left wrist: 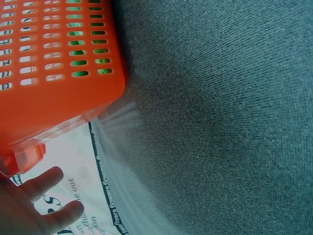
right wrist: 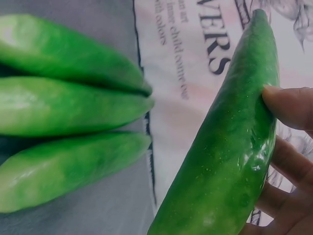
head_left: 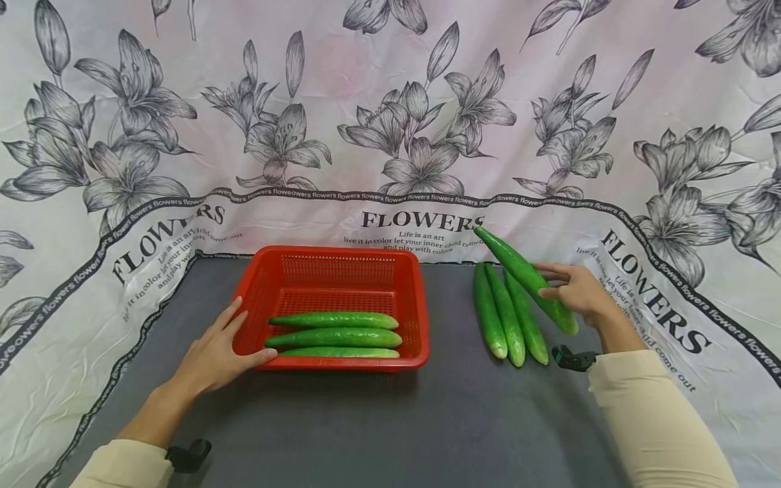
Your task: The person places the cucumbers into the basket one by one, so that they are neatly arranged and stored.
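In the head view my right hand (head_left: 576, 291) holds a long green cucumber (head_left: 518, 268), tilted, above the table's right side. The right wrist view shows the thumb (right wrist: 293, 105) on one side of this cucumber (right wrist: 215, 152), other fingers partly behind it. Three more cucumbers (head_left: 502, 308) lie side by side below. My left hand (head_left: 213, 352) is at the left side of a red plastic basket (head_left: 335, 253), its thumb by the front corner and its fingers spread along the rim. Inside, three cucumbers (head_left: 334, 337) lie crosswise near the front wall.
A dark grey cloth (head_left: 451, 420) covers the table. Behind and at both sides hangs a white curtain (head_left: 293, 224) with printed flowers and lettering, its hem meeting the tabletop. Dark wrist devices (head_left: 189, 455) show at both sleeves.
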A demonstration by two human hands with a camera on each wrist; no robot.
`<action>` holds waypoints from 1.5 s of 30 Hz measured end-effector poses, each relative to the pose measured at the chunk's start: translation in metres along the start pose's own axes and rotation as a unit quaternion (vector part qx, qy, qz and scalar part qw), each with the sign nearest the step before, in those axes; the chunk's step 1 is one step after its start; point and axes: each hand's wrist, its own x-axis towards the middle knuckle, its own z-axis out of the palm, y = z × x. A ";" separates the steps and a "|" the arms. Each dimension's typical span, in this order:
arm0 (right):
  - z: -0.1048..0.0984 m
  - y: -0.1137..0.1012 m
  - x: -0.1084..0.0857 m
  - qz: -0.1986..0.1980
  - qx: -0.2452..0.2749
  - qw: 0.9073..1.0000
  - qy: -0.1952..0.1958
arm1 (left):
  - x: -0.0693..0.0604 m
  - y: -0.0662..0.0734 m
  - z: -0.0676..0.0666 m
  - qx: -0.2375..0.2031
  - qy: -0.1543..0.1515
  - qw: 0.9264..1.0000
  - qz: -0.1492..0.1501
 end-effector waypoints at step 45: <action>0.044 -0.125 0.023 -0.160 -0.065 0.983 -0.065 | 0.000 0.000 0.000 0.008 -0.002 1.000 -0.002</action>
